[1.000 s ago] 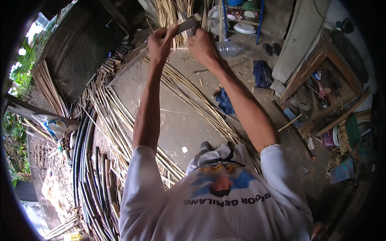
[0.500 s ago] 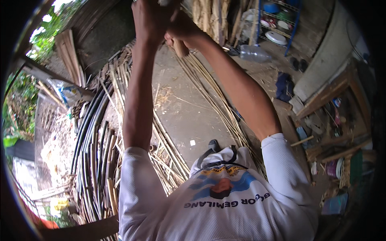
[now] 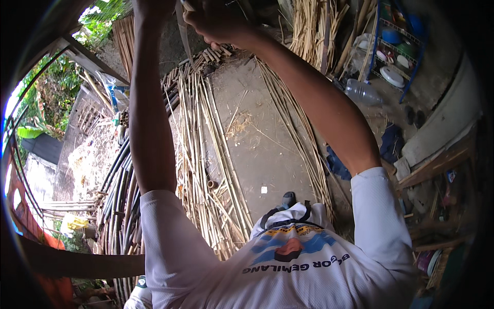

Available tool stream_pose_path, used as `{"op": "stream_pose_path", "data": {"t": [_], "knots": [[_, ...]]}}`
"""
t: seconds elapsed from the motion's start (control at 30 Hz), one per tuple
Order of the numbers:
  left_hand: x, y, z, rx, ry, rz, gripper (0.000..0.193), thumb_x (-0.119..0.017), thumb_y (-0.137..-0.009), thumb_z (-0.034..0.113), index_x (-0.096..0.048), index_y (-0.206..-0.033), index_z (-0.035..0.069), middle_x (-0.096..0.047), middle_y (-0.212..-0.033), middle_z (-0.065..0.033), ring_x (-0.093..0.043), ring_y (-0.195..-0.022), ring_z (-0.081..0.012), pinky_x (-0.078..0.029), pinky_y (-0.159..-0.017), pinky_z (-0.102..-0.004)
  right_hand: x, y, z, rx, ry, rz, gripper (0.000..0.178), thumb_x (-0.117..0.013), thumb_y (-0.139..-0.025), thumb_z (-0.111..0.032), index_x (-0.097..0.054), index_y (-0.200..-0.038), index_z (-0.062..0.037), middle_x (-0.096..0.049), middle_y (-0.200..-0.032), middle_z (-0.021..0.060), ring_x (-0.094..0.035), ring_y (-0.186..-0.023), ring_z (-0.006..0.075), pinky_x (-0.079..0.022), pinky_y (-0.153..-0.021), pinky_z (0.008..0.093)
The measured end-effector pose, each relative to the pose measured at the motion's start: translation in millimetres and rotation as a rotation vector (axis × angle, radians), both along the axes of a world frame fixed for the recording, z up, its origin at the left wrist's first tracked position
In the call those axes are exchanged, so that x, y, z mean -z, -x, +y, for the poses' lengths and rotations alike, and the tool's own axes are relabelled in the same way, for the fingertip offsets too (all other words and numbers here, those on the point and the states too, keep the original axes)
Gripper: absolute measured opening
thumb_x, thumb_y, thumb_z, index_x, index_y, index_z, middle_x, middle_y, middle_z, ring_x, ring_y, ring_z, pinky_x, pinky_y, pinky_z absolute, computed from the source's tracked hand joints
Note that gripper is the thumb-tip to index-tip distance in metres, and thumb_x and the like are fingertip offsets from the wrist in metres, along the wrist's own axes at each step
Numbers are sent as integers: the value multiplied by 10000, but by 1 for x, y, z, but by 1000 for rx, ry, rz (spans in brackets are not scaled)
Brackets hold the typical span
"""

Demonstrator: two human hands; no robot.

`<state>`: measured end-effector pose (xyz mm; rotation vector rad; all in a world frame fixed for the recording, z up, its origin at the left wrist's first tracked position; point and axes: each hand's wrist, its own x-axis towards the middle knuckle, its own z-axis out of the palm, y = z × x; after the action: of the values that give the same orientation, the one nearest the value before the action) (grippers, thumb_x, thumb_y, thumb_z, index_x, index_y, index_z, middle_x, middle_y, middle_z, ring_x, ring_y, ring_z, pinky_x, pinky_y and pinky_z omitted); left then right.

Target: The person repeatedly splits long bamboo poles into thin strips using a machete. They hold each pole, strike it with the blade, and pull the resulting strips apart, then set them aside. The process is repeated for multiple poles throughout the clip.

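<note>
Both my arms reach up to the top edge of the head view. My left hand (image 3: 150, 7) is mostly cut off there, and its fingers do not show. To its right my right hand (image 3: 218, 24) is closed, its fingers curled round something whose pale end barely shows by the fingertips; I cannot make out what it is. Between the hands a thin, flat, greyish-brown strip (image 3: 183, 33) hangs down. Beyond and below the hands, long split bamboo strips (image 3: 198, 113) lie on the floor, with a second row of thin strips (image 3: 290, 118) to the right.
Dark bamboo poles (image 3: 121, 206) are stacked at the left. Short cut pieces (image 3: 212, 57) lie at the far end. Pale bundled strips (image 3: 311, 33) stand at the back, near a clear plastic bottle (image 3: 363, 92) and a blue rack (image 3: 404, 87). A dark brown bar-like shape (image 3: 82, 263) crosses the lower left.
My hands have moved apart, the left one further left and up out of view. The light-brown cylindrical piece below my right hand no longer shows. The view has shifted.
</note>
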<state>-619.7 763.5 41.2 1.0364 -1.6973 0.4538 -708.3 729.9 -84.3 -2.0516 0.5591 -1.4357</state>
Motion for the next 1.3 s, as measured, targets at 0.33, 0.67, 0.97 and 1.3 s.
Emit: {"op": "stream_pose_path", "data": {"t": [0.33, 0.67, 0.97, 1.3], "knots": [[-3, -57, -8, -367, 525, -286, 187, -751, -828, 261, -772, -917, 97, -744, -821, -66, -657, -676, -127, -524, -654, -300, 21, -30, 8, 105, 268, 130, 389, -543, -982, -298, -511, -1100, 71, -600, -618, 170, -638, -550, 274, -487, -475, 417], [25, -91, 17, -604, 129, -105, 233, -785, -810, 229, -747, -1004, 104, -691, -735, -32, -572, -571, -112, -443, -535, -279, 67, -108, -35, -249, 129, 422, 422, -463, -993, -418, -521, -1005, 0, -524, -671, 51, -573, -553, 148, -512, -524, 316], [32, -143, 84, 16, 132, 225, 266, -718, -883, 168, -679, -1099, 19, -689, -1129, -84, -631, -1054, -154, -479, -887, -286, 23, -142, -44, -776, -482, 277, 319, -624, -933, -326, -491, -939, -36, -521, -713, 9, -497, -515, 70, -497, -502, 253], [-19, -142, 9, -369, 223, 320, 238, -696, -895, 288, -723, -1009, 81, -707, -791, -51, -500, -490, -54, -356, -402, -272, -9, -198, -60, -18, 193, 430, 202, -418, -995, -127, -552, -930, 10, -495, -577, 73, -485, -426, 163, -469, -412, 260]]}}
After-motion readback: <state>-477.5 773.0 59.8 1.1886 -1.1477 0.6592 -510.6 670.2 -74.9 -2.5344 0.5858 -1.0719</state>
